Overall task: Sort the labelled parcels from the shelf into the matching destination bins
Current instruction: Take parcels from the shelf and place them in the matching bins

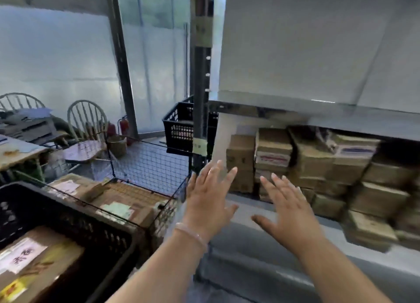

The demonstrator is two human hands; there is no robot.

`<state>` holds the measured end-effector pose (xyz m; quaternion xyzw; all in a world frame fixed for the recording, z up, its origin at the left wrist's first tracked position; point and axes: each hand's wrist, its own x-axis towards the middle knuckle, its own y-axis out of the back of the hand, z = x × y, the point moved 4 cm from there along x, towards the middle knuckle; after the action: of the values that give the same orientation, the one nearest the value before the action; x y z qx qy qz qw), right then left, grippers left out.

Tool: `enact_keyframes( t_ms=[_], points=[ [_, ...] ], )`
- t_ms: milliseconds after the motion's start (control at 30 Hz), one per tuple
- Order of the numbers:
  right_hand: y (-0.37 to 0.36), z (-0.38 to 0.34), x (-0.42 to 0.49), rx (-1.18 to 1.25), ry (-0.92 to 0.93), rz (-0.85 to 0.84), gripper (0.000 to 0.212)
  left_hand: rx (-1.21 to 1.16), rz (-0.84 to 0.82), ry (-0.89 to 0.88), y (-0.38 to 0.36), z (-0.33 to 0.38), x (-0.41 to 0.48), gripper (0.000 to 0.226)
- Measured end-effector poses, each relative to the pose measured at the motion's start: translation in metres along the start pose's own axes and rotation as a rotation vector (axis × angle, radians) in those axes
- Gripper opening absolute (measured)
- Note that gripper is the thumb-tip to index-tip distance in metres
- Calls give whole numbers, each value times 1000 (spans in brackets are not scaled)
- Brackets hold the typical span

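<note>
Head cam: I see both hands out in front, holding nothing. L hand (205, 196) has fingers spread and straight, back of hand toward me, bracelet (191, 233) on the wrist. R hand (286, 202) same, fingers fanned; can't tell if the tips touch anything. Task parcels (318, 164) = brown cardboard boxes w/ labels, stacked on the shelf (261, 252) just beyond R fingertips and off to its right. They're blurry, labels unreadable. Left of L hand: wire basket (145, 166) w/ labelled boxes (127, 207) inside. Further left, below L forearm level: black crate (68, 214) holding a box (45, 257) w/ white label. 2nd black crate (179, 130) above L hand, partly behind the shelf post (200, 75). Chairs (87, 118) far left.
</note>
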<state>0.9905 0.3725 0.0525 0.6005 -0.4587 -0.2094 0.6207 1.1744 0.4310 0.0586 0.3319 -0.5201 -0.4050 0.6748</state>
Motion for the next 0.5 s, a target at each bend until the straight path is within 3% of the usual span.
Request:
enact_keyframes(
  t_ms=[333, 500],
  points=[
    [119, 253, -193, -124, -441, 88, 92, -306, -102, -433, -98, 327, 7, 80],
    [169, 345, -278, -148, -662, 158, 93, -316, -181, -629, -132, 462, -7, 81]
  ],
)
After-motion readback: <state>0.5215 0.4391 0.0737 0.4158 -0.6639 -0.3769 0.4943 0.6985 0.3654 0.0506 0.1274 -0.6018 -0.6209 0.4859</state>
